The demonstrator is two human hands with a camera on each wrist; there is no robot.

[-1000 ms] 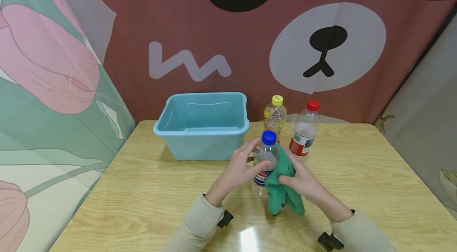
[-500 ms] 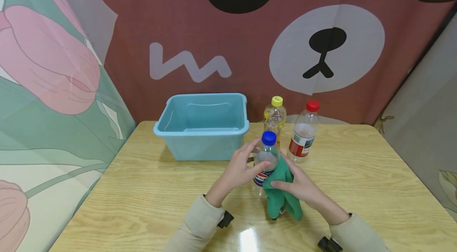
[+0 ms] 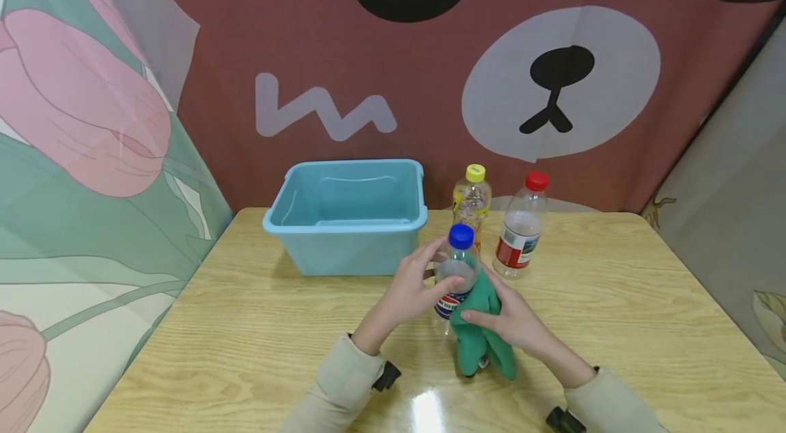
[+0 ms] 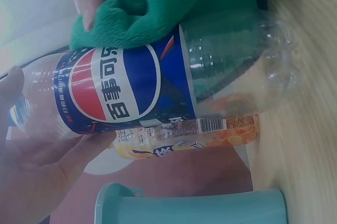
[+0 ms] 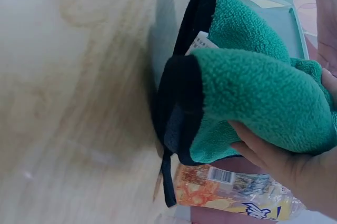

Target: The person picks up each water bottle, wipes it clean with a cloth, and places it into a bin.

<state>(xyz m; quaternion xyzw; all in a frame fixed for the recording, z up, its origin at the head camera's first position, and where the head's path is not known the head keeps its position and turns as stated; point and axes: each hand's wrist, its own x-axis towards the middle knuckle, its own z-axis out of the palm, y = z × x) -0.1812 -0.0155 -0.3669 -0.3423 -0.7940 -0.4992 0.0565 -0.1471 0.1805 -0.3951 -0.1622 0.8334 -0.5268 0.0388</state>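
In the head view, the person's two hands work above the counter (image 3: 245, 344): the left hand (image 3: 414, 286) grips the bottle with the blue cap (image 3: 456, 273) around its upper part, and the right hand (image 3: 518, 324) holds a green cloth (image 3: 475, 341) against the right side of this bottle. The bottle is about upright, in front of a bottle with a yellow cap (image 3: 471, 200); a bottle with a red cap (image 3: 518, 245) stands near, to the right. A light blue basin (image 3: 350, 229) is on the left. In the left wrist view, the gripped bottle shows its blue, red and white label (image 4: 124, 87), and the cloth touches its side. In the right wrist view, the cloth is pinched between thumb and fingers; it has a dark edge (image 5: 184, 84), a white tag (image 5: 201, 41) and a dark loop (image 5: 168, 182).
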